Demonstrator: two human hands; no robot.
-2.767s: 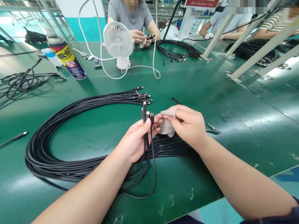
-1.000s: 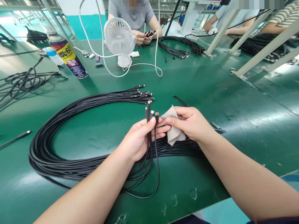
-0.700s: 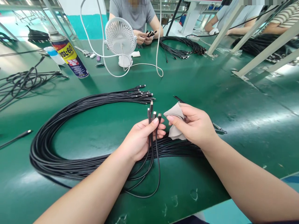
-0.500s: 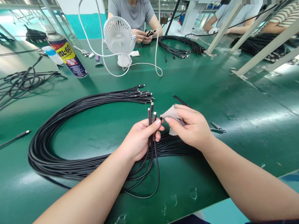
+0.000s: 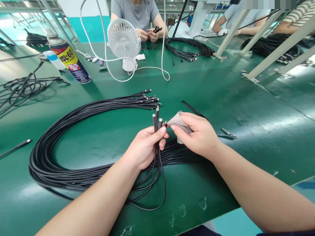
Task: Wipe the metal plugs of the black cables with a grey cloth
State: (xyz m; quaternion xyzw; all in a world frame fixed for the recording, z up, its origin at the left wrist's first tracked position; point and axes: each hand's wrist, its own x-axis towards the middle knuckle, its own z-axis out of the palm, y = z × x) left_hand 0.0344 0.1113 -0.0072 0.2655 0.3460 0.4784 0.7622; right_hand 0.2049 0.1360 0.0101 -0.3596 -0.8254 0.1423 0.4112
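Several black USB cables [image 5: 157, 113] are gripped in my left hand [image 5: 145, 144], their plug ends pointing up and one pinched at the thumb tip, leaning right. My right hand [image 5: 200, 136] is closed on a light grey cloth [image 5: 178, 120], whose left tip touches or nearly touches that leaning plug. Below both hands passes a large curved bundle of black cables [image 5: 46, 150]; its far ends with bare metal plugs lie beyond my left hand. Loops of the held cables hang down onto the green table [image 5: 197, 196]. My right palm hides part of the cloth.
A spray can [image 5: 75, 64] and a white fan [image 5: 124, 41] with a looping white cord stand further back. Tweezers [image 5: 193, 108] and a second pair [image 5: 228, 134] lie near my right hand. A tangled cable coil [image 5: 27, 87] is at left. Co-workers sit opposite, behind metal posts [image 5: 275, 54].
The view has shifted slightly, so both hands appear a little further left. My grip on the cables and cloth is the same. The co-worker opposite has moved the cable ends in their hands.
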